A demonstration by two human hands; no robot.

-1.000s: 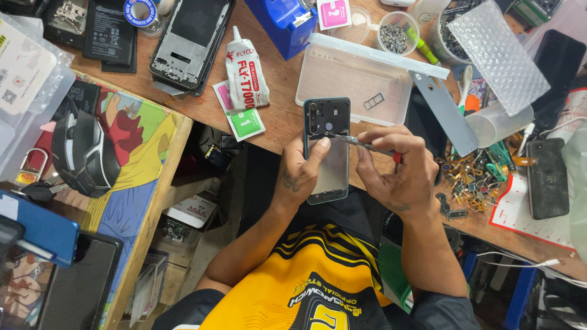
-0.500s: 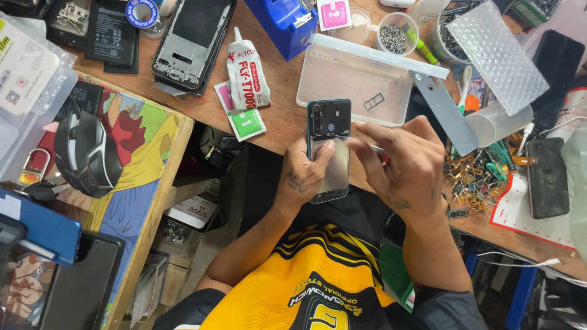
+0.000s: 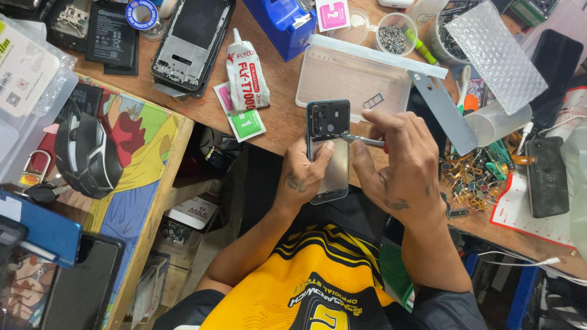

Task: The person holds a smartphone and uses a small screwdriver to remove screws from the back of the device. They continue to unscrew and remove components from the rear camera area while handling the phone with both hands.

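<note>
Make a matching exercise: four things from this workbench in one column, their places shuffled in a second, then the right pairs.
Things
1. opened phone frame
2. thin metal screwdriver
3. white glue tube with red print
4. clear cup of small screws

Places
A. in the right hand
B. top of the desk, beside a green pen
C. in the left hand
D. flat, left of the clear plastic tray

Pairs: 1-C, 2-A, 3-D, 4-B

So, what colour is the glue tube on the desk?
The glue tube is white with red lettering; head view.

The opened phone [image 3: 328, 150] lies at the table [image 3: 278, 116] edge, the glue tube [image 3: 246, 73] to its left, the plastic tray [image 3: 354, 79] behind it.
</note>
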